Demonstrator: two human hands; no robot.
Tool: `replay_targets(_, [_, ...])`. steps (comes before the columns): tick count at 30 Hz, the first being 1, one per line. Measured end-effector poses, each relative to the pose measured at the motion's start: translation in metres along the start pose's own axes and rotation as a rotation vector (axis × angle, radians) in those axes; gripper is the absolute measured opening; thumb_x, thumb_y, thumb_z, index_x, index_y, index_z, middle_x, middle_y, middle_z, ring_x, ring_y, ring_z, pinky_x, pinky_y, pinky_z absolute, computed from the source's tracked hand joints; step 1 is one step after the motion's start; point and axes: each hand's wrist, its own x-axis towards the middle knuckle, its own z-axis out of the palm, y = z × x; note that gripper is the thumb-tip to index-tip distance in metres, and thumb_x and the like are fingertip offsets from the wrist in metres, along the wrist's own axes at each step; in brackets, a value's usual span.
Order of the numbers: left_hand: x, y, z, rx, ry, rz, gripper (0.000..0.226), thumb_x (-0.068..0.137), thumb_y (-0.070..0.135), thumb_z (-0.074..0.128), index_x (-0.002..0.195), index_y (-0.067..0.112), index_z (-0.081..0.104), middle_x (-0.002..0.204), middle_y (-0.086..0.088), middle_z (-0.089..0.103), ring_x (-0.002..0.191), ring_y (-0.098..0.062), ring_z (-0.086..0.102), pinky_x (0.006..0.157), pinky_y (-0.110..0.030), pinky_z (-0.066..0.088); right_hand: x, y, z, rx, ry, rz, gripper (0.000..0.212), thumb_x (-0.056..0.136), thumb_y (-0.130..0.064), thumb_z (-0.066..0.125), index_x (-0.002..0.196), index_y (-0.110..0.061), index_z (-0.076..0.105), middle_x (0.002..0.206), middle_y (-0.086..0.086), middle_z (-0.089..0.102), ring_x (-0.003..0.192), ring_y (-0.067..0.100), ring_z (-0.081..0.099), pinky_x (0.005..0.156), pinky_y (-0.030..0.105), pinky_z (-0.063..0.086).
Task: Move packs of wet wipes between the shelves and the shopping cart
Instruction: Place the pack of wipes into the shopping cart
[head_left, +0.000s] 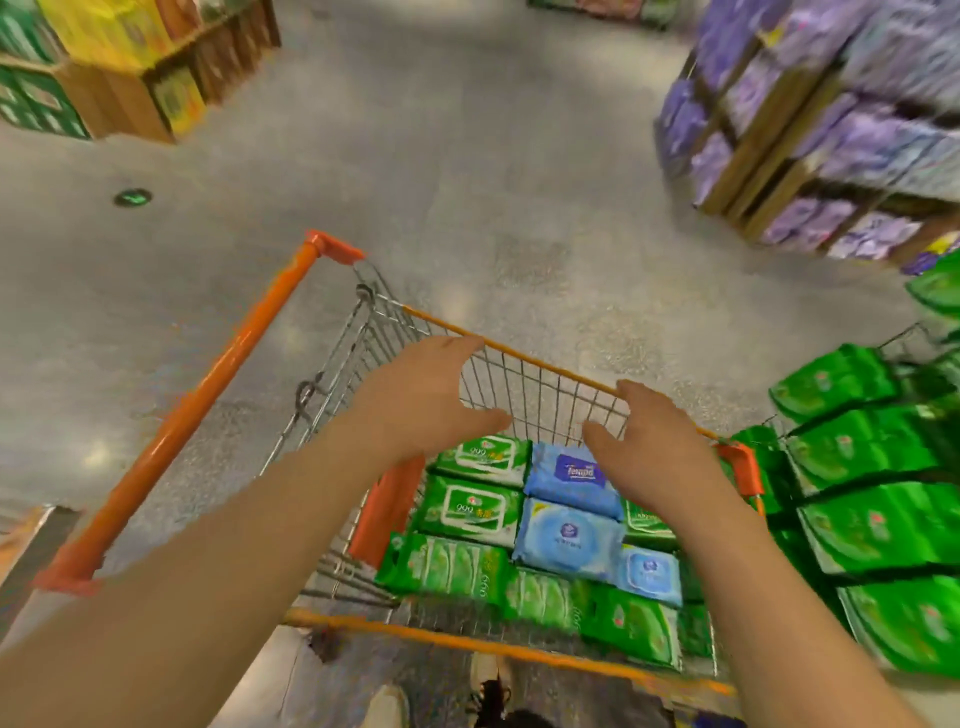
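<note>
A wire shopping cart (524, 358) with orange trim stands in front of me, its orange handle (208, 400) at my left. Inside lie several packs of wet wipes: green ones (470, 512) and blue ones (569, 538). My left hand (415, 400) and my right hand (654, 436) hover over the cart with fingers spread and relaxed, holding nothing. Their palms face each other above the packs. More green wipe packs (872, 519) are stacked on the shelves at the right, close beside the cart.
Purple packs fill wooden shelves (810, 114) at the upper right. A wooden display with yellow and green boxes (119, 62) stands at the upper left. Grey speckled floor (467, 182) stretches beyond the cart. My shoes (387, 706) show below the cart.
</note>
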Motion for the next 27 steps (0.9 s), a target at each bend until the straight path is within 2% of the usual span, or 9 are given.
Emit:
replay_targets(4, [-0.014, 0.026, -0.026, 0.006, -0.052, 0.156, 0.097, 0.079, 0.069, 0.072, 0.159, 0.037, 0.027, 0.165, 0.006, 0.031, 0.151, -0.017, 0.029, 0.122, -0.036, 0.029, -0.05, -0.008, -0.026, 0.025, 0.097, 0.093, 0.069, 0.097, -0.044, 0.06, 0.154, -0.011, 0.038, 0.156, 0.012, 0.044, 0.141, 0.03, 0.042, 0.114, 0.035, 0.033])
replay_targets(6, [-0.02, 0.046, -0.034, 0.016, -0.083, 0.225, 0.099, 0.078, 0.071, 0.072, 0.159, 0.04, 0.025, 0.167, 0.007, 0.028, 0.152, -0.017, 0.027, 0.123, -0.039, 0.028, -0.077, -0.005, -0.038, 0.014, 0.15, 0.142, 0.064, 0.096, -0.044, 0.06, 0.148, -0.01, 0.044, 0.15, 0.013, 0.05, 0.136, 0.031, 0.047, 0.111, 0.036, 0.036])
replay_targets(9, [-0.029, 0.085, -0.039, 0.061, -0.107, 0.336, 0.098, 0.079, 0.071, 0.071, 0.159, 0.041, 0.024, 0.167, 0.009, 0.026, 0.152, -0.016, 0.026, 0.121, -0.037, 0.027, -0.12, 0.006, -0.056, 0.001, 0.232, 0.229, 0.065, 0.094, -0.047, 0.06, 0.148, -0.013, 0.044, 0.15, 0.011, 0.051, 0.135, 0.031, 0.049, 0.111, 0.039, 0.041])
replay_targets(13, [-0.047, 0.144, -0.035, 0.094, -0.132, 0.501, 0.097, 0.079, 0.074, 0.069, 0.159, 0.044, 0.023, 0.168, 0.01, 0.026, 0.153, -0.016, 0.026, 0.12, -0.041, 0.03, -0.182, 0.029, -0.08, -0.019, 0.333, 0.361, 0.058, 0.095, -0.049, 0.058, 0.143, -0.016, 0.048, 0.149, 0.009, 0.051, 0.135, 0.032, 0.049, 0.113, 0.044, 0.04])
replay_targets(15, [-0.058, 0.173, -0.031, 0.099, -0.141, 0.583, 0.097, 0.078, 0.075, 0.069, 0.158, 0.045, 0.023, 0.166, 0.011, 0.028, 0.152, -0.015, 0.027, 0.118, -0.041, 0.033, -0.213, 0.041, -0.091, -0.024, 0.373, 0.416, 0.067, 0.097, -0.049, 0.056, 0.152, -0.016, 0.039, 0.157, 0.007, 0.043, 0.143, 0.028, 0.042, 0.118, 0.04, 0.033])
replay_targets(18, [-0.079, 0.217, -0.022, 0.101, -0.145, 0.714, 0.098, 0.077, 0.075, 0.069, 0.158, 0.043, 0.025, 0.164, 0.012, 0.031, 0.15, -0.015, 0.031, 0.116, -0.043, 0.038, -0.263, 0.062, -0.108, -0.016, 0.422, 0.486, 0.07, 0.099, -0.047, 0.054, 0.157, -0.016, 0.032, 0.161, 0.005, 0.037, 0.147, 0.024, 0.036, 0.122, 0.037, 0.026])
replay_targets(25, [-0.153, 0.31, 0.008, 0.066, -0.168, 0.926, 0.101, 0.075, 0.075, 0.071, 0.159, 0.04, 0.027, 0.165, 0.007, 0.033, 0.15, -0.016, 0.033, 0.118, -0.044, 0.039, -0.392, 0.114, -0.124, 0.018, 0.581, 0.674, 0.07, 0.095, -0.052, 0.057, 0.156, -0.025, 0.036, 0.159, 0.001, 0.041, 0.145, 0.029, 0.038, 0.119, 0.041, 0.032])
replay_targets(27, [-0.181, 0.335, 0.018, 0.063, -0.172, 0.968, 0.101, 0.075, 0.074, 0.07, 0.159, 0.04, 0.027, 0.165, 0.009, 0.034, 0.15, -0.015, 0.033, 0.118, -0.044, 0.038, -0.432, 0.127, -0.124, 0.031, 0.63, 0.723, 0.068, 0.094, -0.05, 0.058, 0.154, -0.025, 0.039, 0.159, 0.0, 0.042, 0.145, 0.026, 0.04, 0.118, 0.036, 0.031])
